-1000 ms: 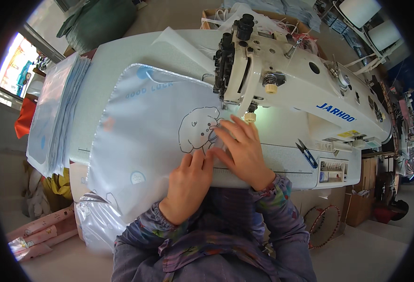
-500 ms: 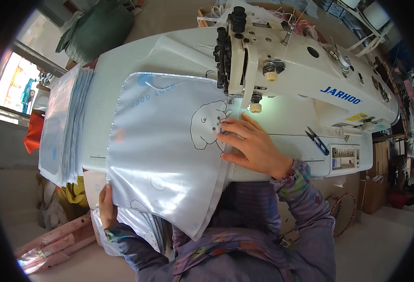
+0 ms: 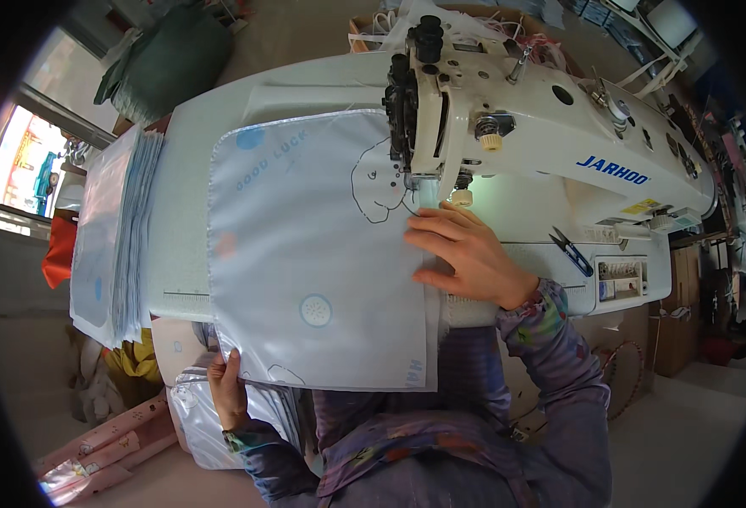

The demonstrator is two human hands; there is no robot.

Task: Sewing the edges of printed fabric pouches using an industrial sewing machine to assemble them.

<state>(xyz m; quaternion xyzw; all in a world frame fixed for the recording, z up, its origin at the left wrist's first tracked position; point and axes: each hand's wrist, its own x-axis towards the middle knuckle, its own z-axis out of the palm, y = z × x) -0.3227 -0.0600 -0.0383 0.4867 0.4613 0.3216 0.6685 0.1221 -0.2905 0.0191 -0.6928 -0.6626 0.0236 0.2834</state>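
Observation:
A pale blue-grey fabric panel (image 3: 305, 254) with printed cartoon drawings lies across the sewing machine's bed, its right edge running under the machine's head (image 3: 440, 110). My left hand (image 3: 228, 383) pinches the panel's lower left corner between thumb and fingers. On the panel's right edge, just in front of the needle area, my right hand (image 3: 466, 254) rests flat with fingers stretched out. A second layer shows beneath along the right edge. The needle and presser foot are mostly hidden behind the machine's head.
A tall stack of similar panels (image 3: 115, 237) stands at the left; another pile (image 3: 220, 415) sits below the table edge. Thread snips (image 3: 571, 251) and a small compartment tray (image 3: 622, 279) lie at the right. Pink fabric rolls (image 3: 106, 444) are at lower left.
The panel has moved away from me along its right edge, under the machine's head, and lies flatter and straighter. My left hand has shifted right and slightly nearer, still holding the corner.

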